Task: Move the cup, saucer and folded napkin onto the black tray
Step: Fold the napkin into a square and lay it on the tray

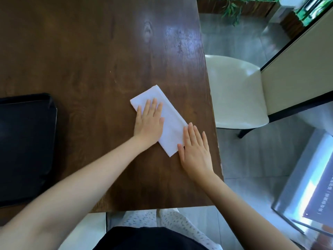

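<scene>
Pressing both palms flat, I hold the folded napkin (163, 120) down on the table (90, 60), my left hand (148, 126) on its upper half and my right hand (195, 152) on its lower corner, toward five o'clock from the left one. My fingers (155, 105) are spread and straight on both hands, gripping nothing; they only rest on the paper, which I judge keeps the folds creased and stops the light sheet sliding on the polished wood. The napkin lies slanted, its long side running from eleven o'clock to five o'clock, near the table's right edge. The black tray (27, 150) sits well apart at nine o'clock from it, partly cut off by the frame, and what I see of it looks bare. I count one napkin, one tray, two hands and one pale chair (236, 91) at three o'clock beyond the table. No cup or saucer shows anywhere, so I cannot tell where they stand.
</scene>
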